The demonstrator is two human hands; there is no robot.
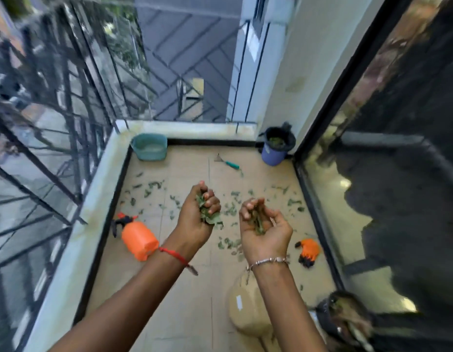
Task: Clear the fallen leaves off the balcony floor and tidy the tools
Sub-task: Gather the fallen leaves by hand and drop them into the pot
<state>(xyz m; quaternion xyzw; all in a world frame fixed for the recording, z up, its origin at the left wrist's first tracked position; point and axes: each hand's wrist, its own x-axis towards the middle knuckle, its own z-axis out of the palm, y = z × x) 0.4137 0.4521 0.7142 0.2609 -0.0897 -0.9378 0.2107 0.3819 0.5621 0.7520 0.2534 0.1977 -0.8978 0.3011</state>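
Observation:
My left hand (198, 215) is raised palm up, its fingers curled round a clump of green leaves (207, 214). Beside it, my right hand (264, 229) cups a smaller bunch of leaves (257, 222) with fingers bent over them. Both hands hover above the tan balcony floor (189, 295). Several loose leaves (154, 186) lie scattered over the tiles beyond my hands. A blue bin (274, 153) with a black liner stands in the far right corner with leaves inside it. A small hand rake (228, 162) with a teal handle lies near the bin.
An orange spray bottle (137, 240) lies on its side at the left. Orange gloves (307, 251) lie at the right by the glass door (398, 174). A teal tub (149, 146) sits in the far left corner. A tan container (245, 311) stands below my right arm. A railing (55, 123) borders the left.

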